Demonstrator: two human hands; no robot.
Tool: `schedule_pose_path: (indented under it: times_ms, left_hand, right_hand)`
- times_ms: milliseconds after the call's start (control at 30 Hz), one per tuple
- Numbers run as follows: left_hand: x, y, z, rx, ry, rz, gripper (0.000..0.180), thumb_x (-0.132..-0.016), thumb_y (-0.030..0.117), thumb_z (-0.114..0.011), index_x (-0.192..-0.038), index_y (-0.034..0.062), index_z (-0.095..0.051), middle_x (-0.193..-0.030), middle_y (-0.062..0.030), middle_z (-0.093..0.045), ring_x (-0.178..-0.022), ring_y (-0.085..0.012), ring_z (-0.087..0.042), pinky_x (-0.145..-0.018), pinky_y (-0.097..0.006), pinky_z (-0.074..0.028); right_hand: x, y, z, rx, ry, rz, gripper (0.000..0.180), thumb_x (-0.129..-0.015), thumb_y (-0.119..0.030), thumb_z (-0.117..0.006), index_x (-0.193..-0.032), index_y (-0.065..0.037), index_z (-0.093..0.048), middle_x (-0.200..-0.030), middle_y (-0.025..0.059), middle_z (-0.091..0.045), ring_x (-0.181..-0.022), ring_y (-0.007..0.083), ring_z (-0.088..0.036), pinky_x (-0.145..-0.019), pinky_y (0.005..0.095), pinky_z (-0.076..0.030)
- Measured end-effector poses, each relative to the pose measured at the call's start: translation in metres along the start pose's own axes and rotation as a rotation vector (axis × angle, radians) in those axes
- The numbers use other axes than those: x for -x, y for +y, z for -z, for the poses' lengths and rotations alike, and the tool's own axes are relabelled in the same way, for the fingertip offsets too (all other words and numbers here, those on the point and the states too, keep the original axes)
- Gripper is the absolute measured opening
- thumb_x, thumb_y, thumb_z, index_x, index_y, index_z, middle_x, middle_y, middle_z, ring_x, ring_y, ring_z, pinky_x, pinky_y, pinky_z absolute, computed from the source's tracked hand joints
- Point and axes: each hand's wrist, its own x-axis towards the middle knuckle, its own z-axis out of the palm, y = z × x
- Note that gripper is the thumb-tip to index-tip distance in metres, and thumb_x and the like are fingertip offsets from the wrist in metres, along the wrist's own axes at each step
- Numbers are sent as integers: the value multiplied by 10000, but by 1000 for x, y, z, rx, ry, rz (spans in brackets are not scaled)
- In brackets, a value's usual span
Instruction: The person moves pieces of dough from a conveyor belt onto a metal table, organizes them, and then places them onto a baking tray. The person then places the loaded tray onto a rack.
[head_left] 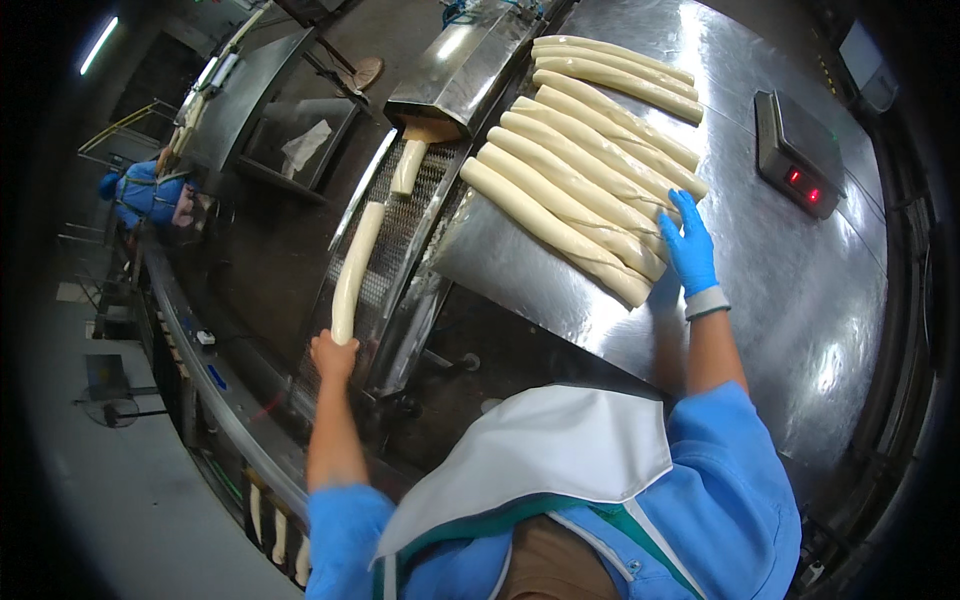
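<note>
A: What sits near the scale (797, 152)?
B: It rests on the steel surface (800, 290). Far left of it, a person in blue (140, 195) stands beside a conveyor (215, 385).

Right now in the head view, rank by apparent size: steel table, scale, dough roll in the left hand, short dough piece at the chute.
1. steel table
2. dough roll held by the left hand
3. scale
4. short dough piece, though it sits farther from the camera

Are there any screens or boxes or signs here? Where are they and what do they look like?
Scale screen: on the front of a flat grey scale on the steel table, beyond the gloved right hand; small dark strip with glowing red digits.
No packages or signs show clearly.
</note>
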Motion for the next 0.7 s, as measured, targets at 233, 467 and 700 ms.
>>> schedule_pose_path:
  times_ms: [233,467,700]
  left_hand:
    - [1,79,51,1327,-192,183,309,-711,68,-607,-995,-17,-518,-827,-118,-569,-694,-220,-581,-643,-334,-477]
    - [66,256,32,1634,-651,-16,327,-832,202,-638,-1039,2,-483,-935,-101,-568,-871,-200,-576,-711,-333,-503]
    - [74,265,-28,1521,-704,264,510,-895,241,-540,-1308,81,-287,-1229,-130,-391,-1046,-324,-493,-814,-410,-503]
  right_hand:
    - [-24,-23,-35,603,-299,202,657,-855,-486,-481,-1403,-168,-306,-1427,124,-327,-1336,320,-253,-1063,579,-119]
    - [1,-55,-27,423,-268,328,631,-837,-514,-512,-1360,-182,-391,-1399,158,-354,-1301,344,-306,-1042,595,-143]
    - [83,-63,-24,513,-420,557,600,-769,-299,-616,-1329,-204,-423,-1332,52,-440,-1266,318,-366,-1042,602,-155]
